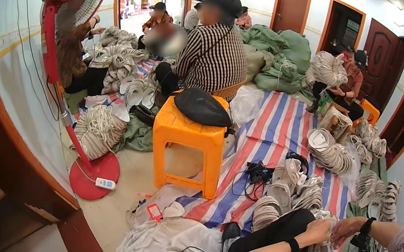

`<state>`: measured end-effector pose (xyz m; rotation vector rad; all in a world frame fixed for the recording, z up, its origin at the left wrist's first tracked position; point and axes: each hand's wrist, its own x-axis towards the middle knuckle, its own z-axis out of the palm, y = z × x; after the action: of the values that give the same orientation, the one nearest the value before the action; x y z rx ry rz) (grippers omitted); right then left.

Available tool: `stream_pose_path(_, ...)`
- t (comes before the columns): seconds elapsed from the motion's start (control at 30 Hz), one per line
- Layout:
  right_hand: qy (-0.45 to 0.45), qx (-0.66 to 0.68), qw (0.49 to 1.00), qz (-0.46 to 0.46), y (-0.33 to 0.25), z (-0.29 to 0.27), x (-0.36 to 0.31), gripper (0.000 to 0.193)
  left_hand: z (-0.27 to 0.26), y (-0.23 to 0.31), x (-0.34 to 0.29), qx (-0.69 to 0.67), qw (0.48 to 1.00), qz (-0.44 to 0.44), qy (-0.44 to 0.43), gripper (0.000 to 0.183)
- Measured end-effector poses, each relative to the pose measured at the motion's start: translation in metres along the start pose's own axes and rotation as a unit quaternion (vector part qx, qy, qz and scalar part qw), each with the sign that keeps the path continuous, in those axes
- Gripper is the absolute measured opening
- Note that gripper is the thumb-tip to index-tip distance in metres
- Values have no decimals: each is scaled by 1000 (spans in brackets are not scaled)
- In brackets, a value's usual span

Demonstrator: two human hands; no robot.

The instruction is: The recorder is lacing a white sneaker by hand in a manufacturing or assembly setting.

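Note:
My left hand (pixel 317 232) is closed at the lower right, over my dark-trousered leg, with its fingers on a white shoe upper (pixel 326 216). Right beside it, my right hand (pixel 346 230) has its fingers bent in toward the same piece, thumb and fingertips pinched together. The fingers partly hide what lies between the hands. Just beyond them lie nested white shoe uppers (pixel 281 192) and another fanned stack (pixel 265 212). More pale pieces show below my hands, partly covered by my arms.
An orange stool (pixel 187 134) carries a black bag (pixel 202 107). A red fan stand (pixel 95 177) is at left, a white sack (pixel 164 251) near my leg. Striped sheeting (pixel 271 119) bears a black cable bundle (pixel 260 172). Several people sit among bundles and green sacks (pixel 281 52).

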<state>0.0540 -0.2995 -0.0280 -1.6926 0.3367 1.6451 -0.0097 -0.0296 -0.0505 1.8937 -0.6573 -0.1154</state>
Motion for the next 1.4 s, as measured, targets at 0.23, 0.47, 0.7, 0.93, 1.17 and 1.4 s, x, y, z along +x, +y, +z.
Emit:
stream_pose_path(0.23, 40, -69, 997, -15, -1, 4, -2, 27, -4, 2, 0, -12, 1000, 5, -5, 21)
stream_pose_path(0.47, 141, -412, 898, -65, -11, 35, -7, 21, 4, 2, -1, -26, 999, 27, 19, 21)
stream_pose_path(0.7, 254, -359, 897, -40, 9, 25, 16, 38, 11, 4, 4, 33, 998, 38, -48, 23)
stream_pose_path(0.93, 473, -620, 618, -102, 13, 72, 31, 39, 29, -3, 5, 40, 997, 35, -52, 19)
stream_pose_path(1.17, 674, -398, 553, -285, 8, 129, 2, 16, 19, 26, -3, 80, 990, -23, -116, 18)
stream_pose_path(1.4, 517, -341, 530, -580, -147, 181, -70, 15, 14, -32, 17, 232, 952, 192, -62, 23)
